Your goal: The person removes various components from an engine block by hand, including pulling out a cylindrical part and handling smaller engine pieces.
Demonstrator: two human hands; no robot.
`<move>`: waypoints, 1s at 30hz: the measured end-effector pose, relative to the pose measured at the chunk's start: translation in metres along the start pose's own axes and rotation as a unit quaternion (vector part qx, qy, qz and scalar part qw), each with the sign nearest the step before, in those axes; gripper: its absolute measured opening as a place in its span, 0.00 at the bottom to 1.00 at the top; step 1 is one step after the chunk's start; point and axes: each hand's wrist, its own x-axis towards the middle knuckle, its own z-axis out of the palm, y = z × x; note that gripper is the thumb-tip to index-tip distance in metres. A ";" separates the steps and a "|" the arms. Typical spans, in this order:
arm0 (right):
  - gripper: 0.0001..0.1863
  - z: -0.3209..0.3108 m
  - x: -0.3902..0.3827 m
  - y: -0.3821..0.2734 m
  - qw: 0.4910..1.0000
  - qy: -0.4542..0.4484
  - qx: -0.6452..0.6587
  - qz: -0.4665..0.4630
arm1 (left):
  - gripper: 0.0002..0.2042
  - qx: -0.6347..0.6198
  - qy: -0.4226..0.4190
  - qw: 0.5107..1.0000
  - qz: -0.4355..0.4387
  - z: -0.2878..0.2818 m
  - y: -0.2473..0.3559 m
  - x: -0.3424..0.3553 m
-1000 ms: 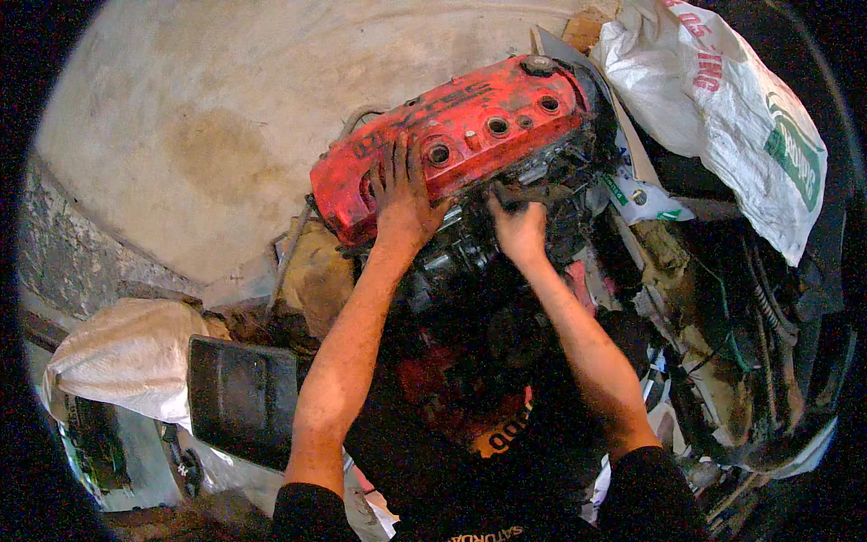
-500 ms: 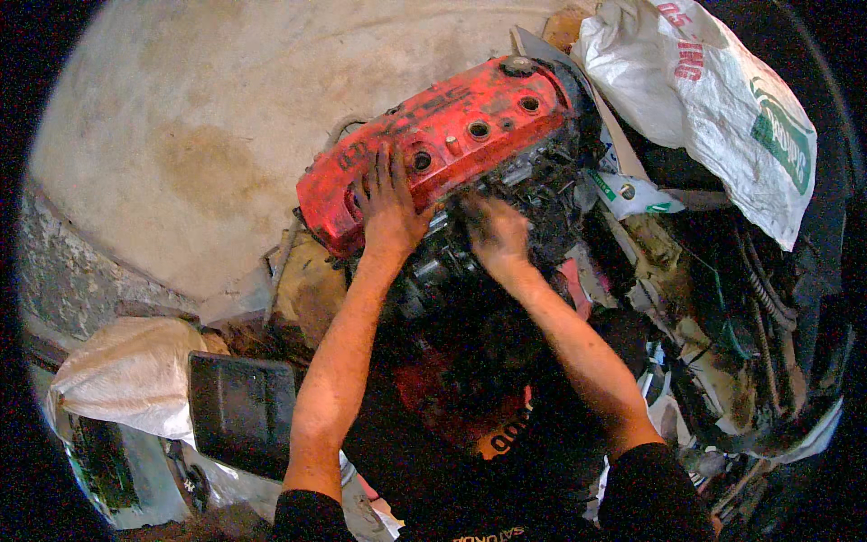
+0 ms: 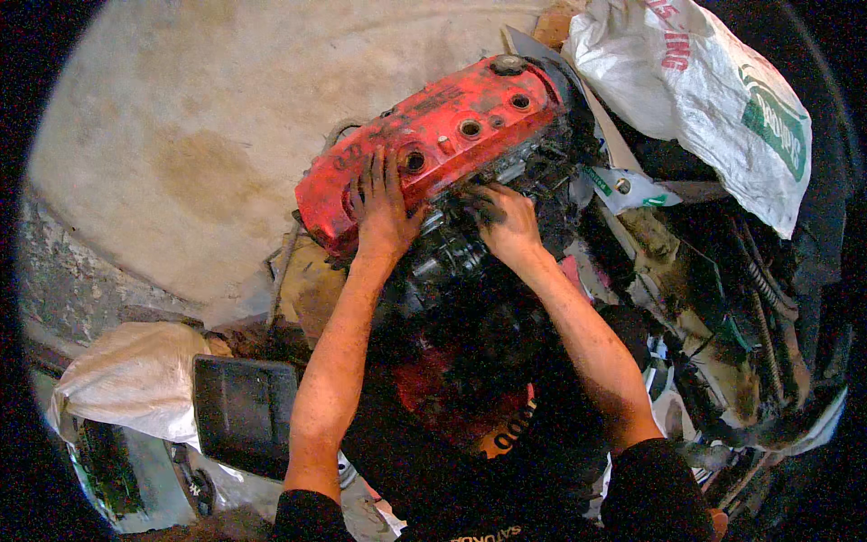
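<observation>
A worn engine [image 3: 444, 256] with a scuffed red valve cover [image 3: 432, 116] lies slanted in front of me, its left end nearer. Round holes run along the cover, and a filler cap [image 3: 508, 65] sits at the far right end. My left hand [image 3: 383, 215] rests flat on the cover's left part, fingers stretched out beside one hole. Against the dark metal parts along the engine's near side, my right hand [image 3: 508, 221] has its blackened fingers curled in. Whatever those fingertips grip is hidden.
A white woven sack [image 3: 704, 108] lies at the far right, with scrap and a ribbed hose [image 3: 768, 294] nearer me. At the lower left are a dark plastic tray [image 3: 244, 411] and a cream sack [image 3: 135, 375]. Stained concrete floor [image 3: 199, 108] spreads beyond the engine.
My right hand was blurred by motion; now it shows sharply, its fingers bent in at nearly the same spot. My left hand stays on the cover.
</observation>
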 end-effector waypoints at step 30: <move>0.17 0.010 -0.015 -0.016 0.990 0.025 -0.117 -0.073 | 0.45 -0.028 -0.013 0.999 0.028 0.000 -0.008 0.001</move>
